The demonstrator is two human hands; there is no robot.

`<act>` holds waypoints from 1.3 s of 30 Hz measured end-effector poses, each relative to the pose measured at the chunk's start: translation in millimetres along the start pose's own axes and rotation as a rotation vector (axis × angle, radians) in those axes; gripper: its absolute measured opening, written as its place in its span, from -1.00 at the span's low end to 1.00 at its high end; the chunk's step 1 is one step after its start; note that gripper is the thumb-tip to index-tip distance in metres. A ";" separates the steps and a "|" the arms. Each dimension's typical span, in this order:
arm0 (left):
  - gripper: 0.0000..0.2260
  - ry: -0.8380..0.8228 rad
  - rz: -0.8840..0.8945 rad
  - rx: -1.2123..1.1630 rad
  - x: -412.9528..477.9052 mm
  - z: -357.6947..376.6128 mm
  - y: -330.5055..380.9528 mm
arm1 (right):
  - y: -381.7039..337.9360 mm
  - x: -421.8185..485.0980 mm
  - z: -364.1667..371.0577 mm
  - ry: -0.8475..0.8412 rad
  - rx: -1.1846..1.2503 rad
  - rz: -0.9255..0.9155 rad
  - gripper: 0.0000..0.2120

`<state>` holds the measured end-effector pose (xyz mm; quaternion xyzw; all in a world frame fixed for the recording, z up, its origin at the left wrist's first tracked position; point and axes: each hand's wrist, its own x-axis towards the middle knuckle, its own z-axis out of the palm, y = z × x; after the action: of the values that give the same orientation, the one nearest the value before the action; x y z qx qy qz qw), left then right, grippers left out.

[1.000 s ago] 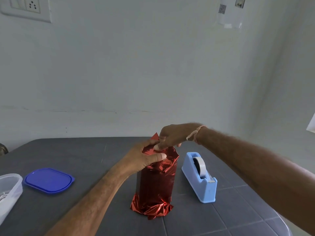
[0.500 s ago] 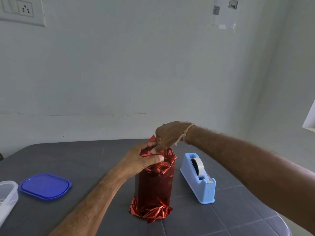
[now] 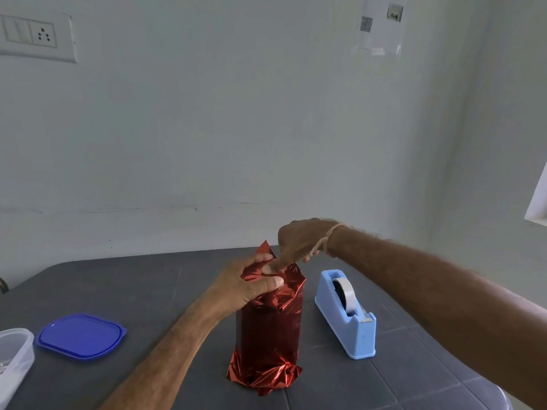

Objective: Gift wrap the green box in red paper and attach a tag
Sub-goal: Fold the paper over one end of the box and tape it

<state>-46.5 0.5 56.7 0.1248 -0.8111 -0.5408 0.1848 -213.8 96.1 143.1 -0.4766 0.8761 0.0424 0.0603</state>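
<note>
Parcel (image 3: 268, 335) upright on the dark grey table (image 3: 118, 285), just left of the blue tape dispenser (image 3: 350, 327) and not touching it. Red paper (image 3: 266, 377) shiny and wrinkled all over it, crumpled into a loose skirt at the bottom and gathered into a bunch at the top, with one pointed corner sticking up. Green box fully hidden inside. Left hand (image 3: 242, 288) at the top of the parcel, left of the dispenser, closed round the gathered red paper, thumb in front and fingers behind. Right hand (image 3: 299, 241) above the far end of the dispenser and a little left of it, reaching down to the same bunch, fingers curled, one fingertip against the fold just beside the left thumb. Impossible to tell whether pinching the paper there or only pressing on it. Both hands close together, meeting at the top of the parcel. Thin thread band (image 3: 327, 241) round the right wrist. Roll of pale tape (image 3: 344, 294) sitting in the dispenser, cutter end turned toward the camera. Well to the left of the dispenser, beyond the parcel, a blue lid (image 3: 81, 335) lying flat on the table, and even further left a clear plastic container (image 3: 13, 356), cut by the picture edge. High on the wall, far up and left of the dispenser, a white socket plate (image 3: 35, 37); straight above the dispenser, a sheet with a QR code (image 3: 379, 25).
</note>
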 end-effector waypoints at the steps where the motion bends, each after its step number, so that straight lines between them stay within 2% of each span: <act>1: -0.50 0.001 0.001 -0.003 0.0 0.4 -0.1 | 0.0 -5.0 -2.6 -0.031 0.051 -0.012 -0.42; 4: -0.51 0.009 -0.007 -0.018 0.9 0.2 -1.2 | 5.8 -15.9 -0.5 -0.081 0.187 -0.065 -0.47; 8: -0.48 0.008 -0.002 0.017 2.5 -0.3 -2.5 | 23.3 -14.0 2.5 -0.149 0.382 -0.089 -0.78; 10: -0.48 -0.002 -0.009 -0.004 2.8 -0.3 -2.9 | 26.5 -15.8 -0.3 -0.156 0.417 -0.105 -0.85; 12: -0.49 -0.010 -0.009 -0.007 2.5 -0.4 -2.8 | 26.2 -16.0 1.3 -0.138 0.454 -0.110 -0.76; 17: -0.55 -0.004 -0.006 -0.017 3.9 -2.0 -6.5 | 11.3 -11.6 23.5 0.028 0.364 -0.033 -0.20; 19: -0.54 -0.013 -0.006 -0.031 4.8 -2.1 -7.7 | 9.8 -8.0 27.2 0.054 0.356 -0.021 -0.16; 24: -0.40 -0.005 -0.003 -0.012 7.4 -3.0 -10.5 | 10.4 -9.9 29.4 0.082 0.417 0.008 -0.33; 30: -0.53 -0.006 0.017 -0.029 5.2 -0.8 -7.3 | 22.3 -22.3 26.1 -0.013 0.636 -0.041 -0.62; 32: -0.53 0.000 0.016 -0.024 5.5 -0.7 -7.7 | 22.0 -24.6 34.4 0.041 0.706 -0.041 -0.70; 34: -0.53 -0.004 0.009 -0.024 4.8 -1.2 -6.3 | 20.8 -26.2 44.3 0.126 0.744 -0.029 -0.69; 37: -0.52 -0.017 0.003 -0.032 2.7 -1.2 -4.7 | 22.9 -31.1 57.7 0.353 0.741 -0.041 -0.64; 39: -0.50 -0.026 -0.003 -0.050 0.4 -1.3 -3.0 | 26.4 -38.5 70.2 0.499 0.812 -0.116 -0.74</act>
<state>-46.3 -1.8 54.4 0.1145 -0.7993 -0.5629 0.1766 -210.7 151.6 79.7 -0.4582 0.7814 -0.4224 0.0315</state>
